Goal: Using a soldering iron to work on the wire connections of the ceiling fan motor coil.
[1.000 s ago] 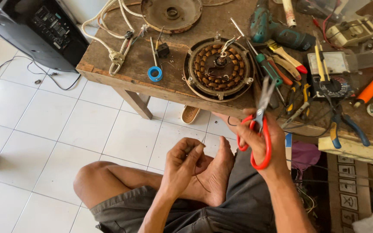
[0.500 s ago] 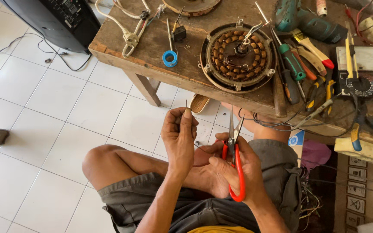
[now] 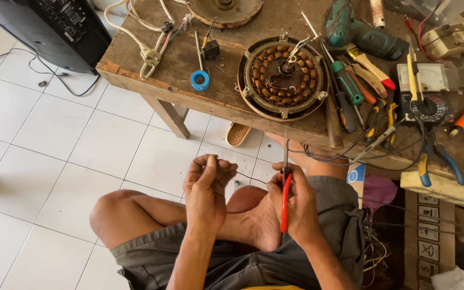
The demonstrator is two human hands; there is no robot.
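Observation:
My right hand point(image 3: 299, 207) grips red-handled scissors point(image 3: 285, 185) upright over my lap, blades pointing up toward the wooden table's edge point(image 3: 210, 102). My left hand point(image 3: 208, 188) is raised beside it, fingertips pinched together on something very thin that I cannot make out. The two hands are a short way apart above my crossed legs. A round motor stator with copper coils point(image 3: 284, 75) lies on the table just beyond the scissors' tips.
The table also holds a blue tape roll point(image 3: 200, 80), a white cord point(image 3: 149, 51), screwdrivers point(image 3: 345, 80), a green drill point(image 3: 358, 29), pliers point(image 3: 436, 156) and a meter point(image 3: 428, 94). A black box point(image 3: 55, 24) stands on the tiled floor at left.
My right hand brought the scissors down from the table edge to my lap and closed them. My left hand rose, fingers pinching, and the view shifted lower.

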